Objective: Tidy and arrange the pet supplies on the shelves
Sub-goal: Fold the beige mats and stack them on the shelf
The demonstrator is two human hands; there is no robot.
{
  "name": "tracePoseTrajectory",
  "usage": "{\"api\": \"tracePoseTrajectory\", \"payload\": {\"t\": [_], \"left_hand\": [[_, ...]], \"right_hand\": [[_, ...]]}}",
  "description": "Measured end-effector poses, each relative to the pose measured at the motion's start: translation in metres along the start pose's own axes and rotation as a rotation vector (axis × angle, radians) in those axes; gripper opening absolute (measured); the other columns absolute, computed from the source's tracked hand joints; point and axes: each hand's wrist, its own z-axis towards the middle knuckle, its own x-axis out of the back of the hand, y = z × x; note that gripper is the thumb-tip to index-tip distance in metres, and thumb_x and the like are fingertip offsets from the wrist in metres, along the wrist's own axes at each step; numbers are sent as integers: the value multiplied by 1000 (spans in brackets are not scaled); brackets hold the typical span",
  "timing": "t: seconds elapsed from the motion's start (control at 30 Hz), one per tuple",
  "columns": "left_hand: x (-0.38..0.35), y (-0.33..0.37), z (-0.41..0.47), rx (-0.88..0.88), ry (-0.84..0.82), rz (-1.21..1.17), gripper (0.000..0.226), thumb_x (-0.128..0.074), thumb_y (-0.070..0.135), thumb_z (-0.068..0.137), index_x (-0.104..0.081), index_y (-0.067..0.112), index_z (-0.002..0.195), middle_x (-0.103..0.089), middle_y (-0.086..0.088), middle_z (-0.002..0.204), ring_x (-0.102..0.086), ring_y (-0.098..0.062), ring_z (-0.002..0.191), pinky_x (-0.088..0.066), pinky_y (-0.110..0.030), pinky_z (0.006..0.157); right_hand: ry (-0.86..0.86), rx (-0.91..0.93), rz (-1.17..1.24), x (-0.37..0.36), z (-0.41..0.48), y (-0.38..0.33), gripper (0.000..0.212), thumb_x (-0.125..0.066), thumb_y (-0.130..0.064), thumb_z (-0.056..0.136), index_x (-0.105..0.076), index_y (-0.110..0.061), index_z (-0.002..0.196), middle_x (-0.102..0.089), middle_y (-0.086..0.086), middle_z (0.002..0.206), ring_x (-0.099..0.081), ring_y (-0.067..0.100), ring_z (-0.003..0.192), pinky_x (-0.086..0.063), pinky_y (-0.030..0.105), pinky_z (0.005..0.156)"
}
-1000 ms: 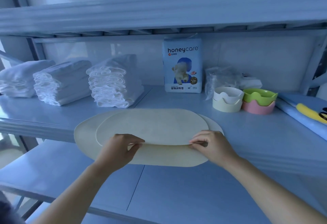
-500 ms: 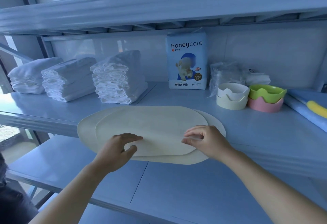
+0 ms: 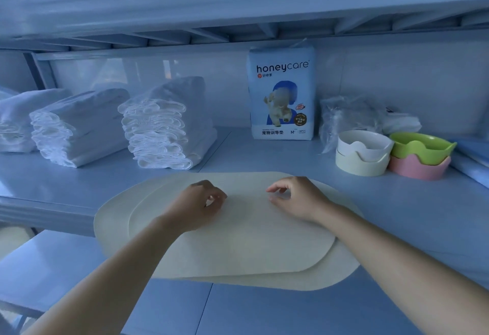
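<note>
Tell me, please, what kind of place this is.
Probably a storage rack for pet supplies, perhaps in a shop. A pack of pet training pads stands at the back, stacked bowls sit to its right, and folded white cloths are piled on the left.

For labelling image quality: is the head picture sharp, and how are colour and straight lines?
Head view: dim, with a blue cast; the wide lens bows the upper metal shelf edge; text on the blue-and-white honeycare pack reads sharply.

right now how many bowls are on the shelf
4: a white bowl nested in a cream bowl, right of them a green bowl nested in a pink bowl. Others may be nested unseen.
</note>
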Motion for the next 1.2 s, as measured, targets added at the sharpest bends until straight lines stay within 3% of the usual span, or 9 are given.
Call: {"api": "tracePoseTrajectory", "payload": {"t": [0.17,0.3,0.4,0.57,0.77,0.9,1.0,1.2], "left_hand": [[-6,-23,50,-72,-35,23,21,-54,24,91,-68,24,107,-60,2,109,-58,-13,102,-40,-19,86],[-10,-43,86,-120,-87,85,26,-50,22,93,-61,23,117,-54,0,122,-52,-19,113,-40,-30,97],[-12,-55,102,-101,-91,142,29,-47,29,95,-55,24,121,-52,1,122,-52,-21,112,-42,-30,91],[-14,-69,124,-96,-155,151,23,-48,43,93,-55,29,109,-48,5,95,-51,-18,92,-41,-30,79],[-19,-66,138,-175,-176,109,12,-51,37,93,-54,26,95,-38,12,84,-46,-13,78,-36,-27,69],[-23,-51,141,-203,-150,44,12,-52,36,92,-48,28,86,-44,11,87,-52,-13,77,-47,-32,72],[-28,-38,149,-213,-125,-19,13,-51,36,93,-49,26,85,-51,10,89,-52,-10,74,-41,-26,61],[-44,-12,181,-194,-53,-3,14,-48,33,95,-50,21,88,-56,5,92,-52,-15,75,-36,-26,54]], "right_hand": [[-33,-33,-66,-12,45,1,27,-64,-33,85,-67,-23,109,-66,-7,113,-58,12,103,-44,24,86],[-23,-55,-117,-23,79,3,27,-60,-32,88,-65,-20,112,-61,-4,119,-53,14,113,-41,26,92],[-33,-121,-194,-29,95,7,32,-53,-33,91,-60,-17,118,-56,1,123,-50,18,116,-42,32,96],[-66,-186,-256,-29,104,17,26,-51,-36,92,-58,-18,111,-53,2,117,-47,19,112,-42,37,95],[-100,-190,-259,-23,106,22,21,-53,-37,92,-58,-17,97,-50,2,106,-45,19,105,-34,26,82],[-78,-220,-254,-15,98,27,15,-51,-34,93,-46,-22,86,-55,-2,96,-53,20,91,-42,32,76],[-42,-234,-269,1,92,31,15,-50,-32,94,-43,-23,85,-54,-3,89,-54,21,86,-46,36,76],[42,-253,-449,19,100,48,13,-43,-30,97,-40,-21,88,-57,-1,99,-47,20,88,-32,33,72]]}}
